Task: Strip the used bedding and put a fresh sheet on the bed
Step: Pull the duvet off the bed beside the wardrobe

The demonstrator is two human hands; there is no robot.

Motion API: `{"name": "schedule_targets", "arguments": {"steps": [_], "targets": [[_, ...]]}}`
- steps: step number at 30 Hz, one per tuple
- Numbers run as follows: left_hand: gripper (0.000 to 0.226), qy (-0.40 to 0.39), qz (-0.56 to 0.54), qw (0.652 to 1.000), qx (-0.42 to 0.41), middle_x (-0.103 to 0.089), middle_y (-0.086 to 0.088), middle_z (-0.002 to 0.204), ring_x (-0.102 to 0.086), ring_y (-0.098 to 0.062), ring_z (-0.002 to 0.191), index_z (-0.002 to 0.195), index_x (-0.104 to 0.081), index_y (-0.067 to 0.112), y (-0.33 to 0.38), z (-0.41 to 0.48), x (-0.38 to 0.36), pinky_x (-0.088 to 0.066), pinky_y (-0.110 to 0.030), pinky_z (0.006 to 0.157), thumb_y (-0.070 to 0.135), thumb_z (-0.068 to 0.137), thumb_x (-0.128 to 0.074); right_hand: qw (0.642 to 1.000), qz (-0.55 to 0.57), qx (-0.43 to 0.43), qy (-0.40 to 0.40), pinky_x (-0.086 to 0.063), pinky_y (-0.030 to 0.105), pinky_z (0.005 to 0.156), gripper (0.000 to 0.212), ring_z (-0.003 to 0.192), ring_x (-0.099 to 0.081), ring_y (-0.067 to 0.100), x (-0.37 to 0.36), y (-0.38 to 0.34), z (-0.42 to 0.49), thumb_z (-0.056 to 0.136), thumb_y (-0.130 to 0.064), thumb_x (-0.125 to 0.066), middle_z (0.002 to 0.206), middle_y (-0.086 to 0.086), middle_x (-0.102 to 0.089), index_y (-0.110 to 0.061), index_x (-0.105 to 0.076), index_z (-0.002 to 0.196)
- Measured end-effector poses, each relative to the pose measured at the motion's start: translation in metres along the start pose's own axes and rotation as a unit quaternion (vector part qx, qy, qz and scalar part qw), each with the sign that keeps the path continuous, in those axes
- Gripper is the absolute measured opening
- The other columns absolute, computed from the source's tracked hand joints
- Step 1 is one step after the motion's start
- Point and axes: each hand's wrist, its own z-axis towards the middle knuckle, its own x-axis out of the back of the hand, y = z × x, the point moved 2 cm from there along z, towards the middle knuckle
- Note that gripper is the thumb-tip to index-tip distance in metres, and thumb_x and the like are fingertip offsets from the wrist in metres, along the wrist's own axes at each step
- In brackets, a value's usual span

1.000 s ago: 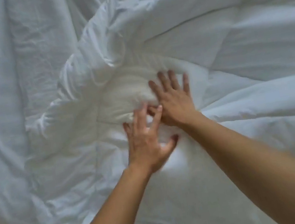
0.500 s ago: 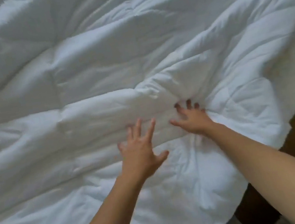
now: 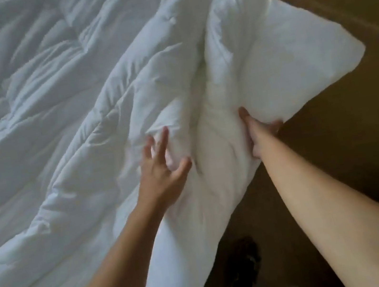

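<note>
Stripping is judged barely begun: an edge of the white duvet (image 3: 222,75) is gripped by the right hand (image 3: 257,137) above the floor (image 3: 334,144), the left hand (image 3: 163,170) is pressed on it with fingers spread; beyond, the bed is covered by it.

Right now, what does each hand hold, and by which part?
The right hand grips the white duvet by its lifted edge. The left hand holds nothing; its spread fingers touch the duvet.

Left hand (image 3: 163,170) spreads its fingers (image 3: 163,139) wide; right hand (image 3: 260,132) grips the duvet (image 3: 101,103), arm outstretched.
</note>
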Motion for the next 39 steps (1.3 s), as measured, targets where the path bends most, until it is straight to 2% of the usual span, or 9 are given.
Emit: {"name": "schedule_targets", "arguments": {"steps": [4, 10, 14, 19, 22, 24, 27, 33, 39], "targets": [[0.116, -0.118, 0.191, 0.970, 0.093, 0.014, -0.017, 0.166, 0.001, -0.042, 0.153, 0.155, 0.009, 0.051, 0.031, 0.065, -0.057, -0.025, -0.063, 0.117, 0.062, 0.073, -0.073, 0.994, 0.101, 0.012, -0.027, -0.038, 0.045, 0.113, 0.142, 0.132, -0.049, 0.032, 0.011, -0.029, 0.060, 0.054, -0.057, -0.093, 0.150, 0.008, -0.046, -0.022, -0.005, 0.160], [0.092, -0.178, 0.381, 0.884, 0.205, 0.001, -0.021, 0.159, -0.020, -0.050, 0.139, 0.157, 0.007, 0.043, 0.031, 0.107, -0.100, -0.038, -0.063, 0.106, 0.049, 0.091, -0.057, 0.978, 0.006, 0.198, -0.062, -0.050, 0.031, 0.094, 0.050, 0.112, -0.063, 0.023, 0.020, -0.091, 0.127, 0.085, -0.026, -0.077, 0.111, -0.004, -0.067, -0.011, -0.059, 0.129], [0.050, 0.024, 0.263, 0.964, 0.025, -0.044, -0.014, 0.127, -0.048, -0.043, 0.115, 0.130, -0.055, 0.024, 0.110, 0.158, -0.113, -0.048, -0.047, 0.095, 0.020, 0.081, -0.061, 0.921, -0.320, 0.189, -0.114, -0.050, 0.038, 0.092, 0.050, 0.112, -0.061, 0.031, 0.007, -0.123, 0.152, 0.093, -0.052, -0.059, 0.121, 0.007, -0.066, -0.011, -0.063, 0.121], [0.072, -0.054, 0.109, 0.992, 0.042, -0.037, -0.009, 0.143, -0.042, -0.038, 0.127, 0.144, -0.037, 0.023, 0.196, 0.274, -0.186, -0.043, -0.049, 0.103, 0.037, 0.077, -0.061, 0.816, -0.420, 0.385, 0.100, -0.033, 0.026, 0.052, 0.072, 0.061, -0.057, 0.024, 0.021, -0.231, 0.182, 0.079, -0.083, -0.041, 0.065, -0.001, -0.062, -0.014, -0.060, 0.068], [0.097, -0.114, 0.298, 0.935, 0.156, -0.028, -0.014, 0.142, -0.031, -0.038, 0.129, 0.149, -0.023, 0.011, 0.188, 0.323, -0.235, -0.043, -0.056, 0.097, 0.052, 0.073, -0.068, 0.759, -0.400, 0.491, 0.152, -0.041, 0.035, 0.075, 0.067, 0.098, -0.059, 0.034, 0.014, -0.276, 0.232, 0.066, -0.079, -0.063, 0.114, 0.008, -0.064, -0.027, -0.057, 0.107], [0.102, -0.128, 0.360, 0.912, 0.151, -0.024, -0.016, 0.147, -0.027, -0.038, 0.130, 0.154, -0.019, 0.013, 0.178, 0.337, -0.253, -0.040, -0.057, 0.097, 0.052, 0.071, -0.065, 0.733, -0.566, 0.377, 0.019, -0.024, 0.058, 0.109, 0.109, 0.142, -0.024, 0.045, -0.004, -0.278, 0.275, 0.058, -0.089, -0.063, 0.159, 0.008, -0.022, -0.043, -0.022, 0.148], [0.098, -0.154, 0.388, 0.894, 0.160, -0.023, -0.011, 0.156, -0.023, -0.037, 0.135, 0.155, -0.021, 0.022, 0.172, 0.346, -0.256, -0.041, -0.057, 0.099, 0.051, 0.072, -0.064, 0.676, -0.665, 0.298, -0.112, 0.001, 0.061, 0.120, 0.116, 0.149, 0.009, 0.048, -0.021, -0.264, 0.306, 0.066, -0.093, -0.049, 0.165, 0.003, 0.012, -0.047, 0.010, 0.154], [0.076, -0.253, 0.312, 0.871, 0.284, -0.031, -0.020, 0.150, -0.041, -0.039, 0.129, 0.154, -0.024, 0.011, 0.271, 0.339, -0.203, -0.041, -0.049, 0.102, 0.030, 0.089, -0.058, 0.719, -0.559, 0.258, -0.323, -0.040, 0.037, 0.109, 0.064, 0.138, -0.045, 0.029, 0.039, -0.348, 0.282, 0.086, -0.056, -0.068, 0.151, 0.005, -0.047, -0.035, -0.050, 0.145], [0.022, 0.009, 0.018, 0.985, 0.174, -0.070, 0.015, 0.080, -0.066, -0.002, 0.070, 0.087, -0.066, 0.037, 0.437, 0.285, -0.135, -0.051, -0.025, 0.068, 0.015, 0.088, -0.071, 0.848, -0.274, 0.298, -0.342, -0.059, 0.024, 0.075, 0.014, 0.084, -0.072, 0.006, 0.183, -0.472, 0.251, 0.087, -0.020, -0.077, 0.082, -0.013, -0.075, -0.034, -0.073, 0.088]]}}
